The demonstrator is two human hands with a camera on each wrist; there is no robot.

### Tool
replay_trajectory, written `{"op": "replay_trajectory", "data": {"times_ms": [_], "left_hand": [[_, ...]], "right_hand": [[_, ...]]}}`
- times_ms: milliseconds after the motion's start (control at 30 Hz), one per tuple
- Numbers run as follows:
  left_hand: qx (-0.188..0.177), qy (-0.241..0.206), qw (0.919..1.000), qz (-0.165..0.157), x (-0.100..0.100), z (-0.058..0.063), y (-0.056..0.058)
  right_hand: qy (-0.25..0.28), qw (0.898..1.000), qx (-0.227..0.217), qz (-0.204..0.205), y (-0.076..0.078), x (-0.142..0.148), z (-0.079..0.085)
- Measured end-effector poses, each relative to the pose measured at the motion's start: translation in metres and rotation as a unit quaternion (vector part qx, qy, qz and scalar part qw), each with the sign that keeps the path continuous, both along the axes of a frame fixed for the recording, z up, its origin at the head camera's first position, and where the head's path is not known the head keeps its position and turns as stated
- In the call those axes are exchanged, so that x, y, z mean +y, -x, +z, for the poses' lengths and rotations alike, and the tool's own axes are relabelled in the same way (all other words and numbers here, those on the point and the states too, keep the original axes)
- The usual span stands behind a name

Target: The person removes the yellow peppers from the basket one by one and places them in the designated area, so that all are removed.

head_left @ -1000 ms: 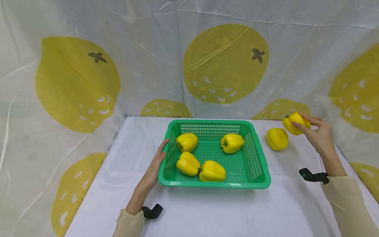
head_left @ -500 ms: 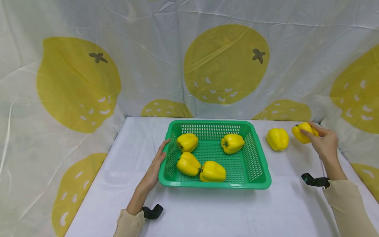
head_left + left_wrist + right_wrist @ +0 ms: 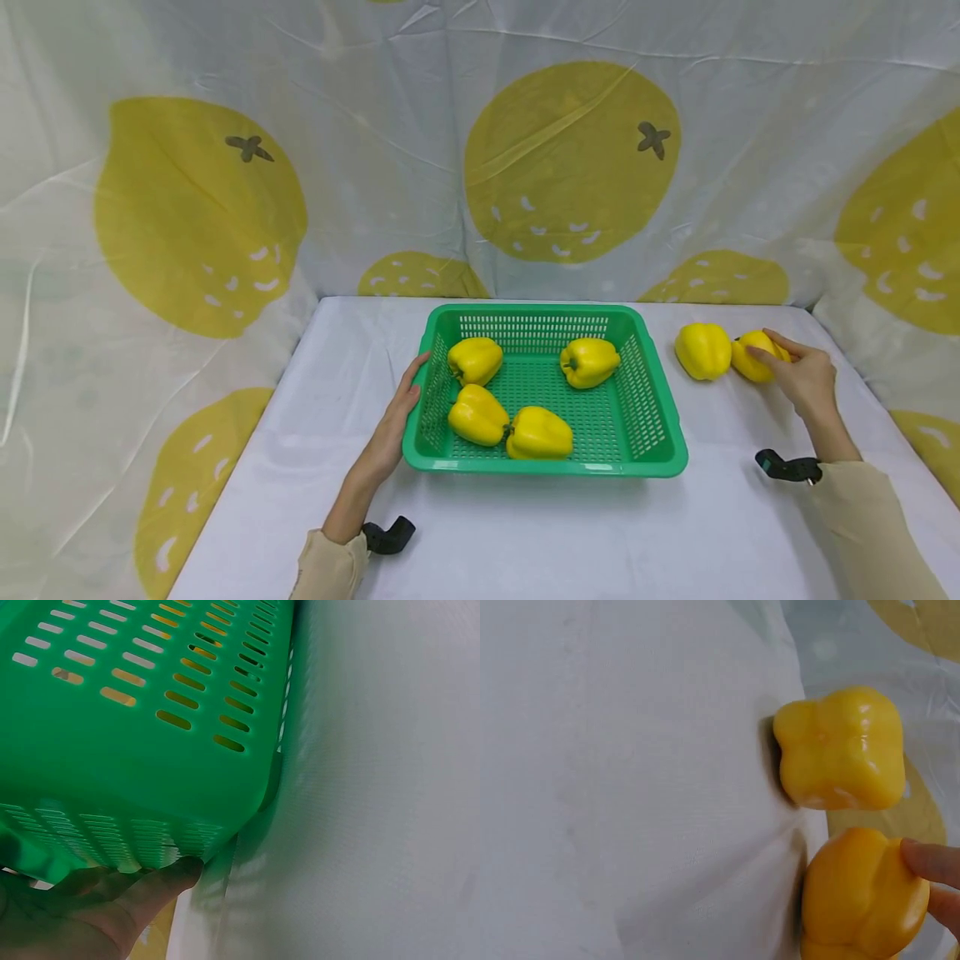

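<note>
My right hand [image 3: 810, 379] pinches a yellow bell pepper [image 3: 752, 358] low over the table's right side. In the right wrist view, fingertips [image 3: 934, 862] touch that pepper's side. Just left of it lies another yellow bell pepper [image 3: 703, 352]; the two look close together. My left hand [image 3: 386, 429] rests against the outer left wall of a green plastic basket [image 3: 543, 468], its fingers fairly straight. The left wrist view has the thumb [image 3: 169, 889] on the perforated basket wall; the other fingers are partly hidden. Several yellow bell peppers [image 3: 538, 433] lie inside the basket.
A white cloth [image 3: 525, 542] covers the table under the basket. Behind it hangs a pale curtain [image 3: 375, 167] printed with large yellow fruit. Black wrist mounts [image 3: 787, 465] sit at both wrists.
My right hand has lowered its bell pepper, first slightly right and then left, to beside the one on the table. The left hand and the basket have stayed put.
</note>
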State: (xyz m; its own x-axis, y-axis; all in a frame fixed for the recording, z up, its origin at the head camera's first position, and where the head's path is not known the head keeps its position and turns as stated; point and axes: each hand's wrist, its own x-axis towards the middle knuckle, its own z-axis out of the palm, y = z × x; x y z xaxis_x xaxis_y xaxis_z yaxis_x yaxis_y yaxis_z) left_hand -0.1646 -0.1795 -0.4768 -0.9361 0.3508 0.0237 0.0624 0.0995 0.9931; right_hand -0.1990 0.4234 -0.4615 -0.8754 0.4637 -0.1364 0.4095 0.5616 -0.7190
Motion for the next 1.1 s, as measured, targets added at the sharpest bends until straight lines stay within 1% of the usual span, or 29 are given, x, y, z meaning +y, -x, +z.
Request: {"op": "replay_trajectory", "data": {"times_ms": [200, 433, 600, 767, 1100], "left_hand": [[0.0, -0.001, 1.0, 0.003, 0.0, 0.0, 0.0], [0.0, 0.003, 1.0, 0.004, -0.001, 0.0, -0.001], [0.001, -0.005, 1.0, 0.003, 0.0, -0.001, 0.0], [0.0, -0.009, 1.0, 0.0, 0.0, -0.001, -0.001], [0.001, -0.007, 1.0, 0.001, 0.0, 0.0, -0.001]], "right_hand": [[-0.002, 1.0, -0.005, 0.008, -0.001, 0.0, -0.001], [0.022, 0.999, -0.032, 0.022, -0.006, 0.002, 0.001], [0.014, 0.999, -0.035, 0.032, -0.01, 0.002, 0.002], [0.012, 0.999, -0.028, 0.025, -0.01, 0.003, 0.0], [0.005, 1.0, 0.004, 0.016, -0.003, -0.003, -0.007]]}}
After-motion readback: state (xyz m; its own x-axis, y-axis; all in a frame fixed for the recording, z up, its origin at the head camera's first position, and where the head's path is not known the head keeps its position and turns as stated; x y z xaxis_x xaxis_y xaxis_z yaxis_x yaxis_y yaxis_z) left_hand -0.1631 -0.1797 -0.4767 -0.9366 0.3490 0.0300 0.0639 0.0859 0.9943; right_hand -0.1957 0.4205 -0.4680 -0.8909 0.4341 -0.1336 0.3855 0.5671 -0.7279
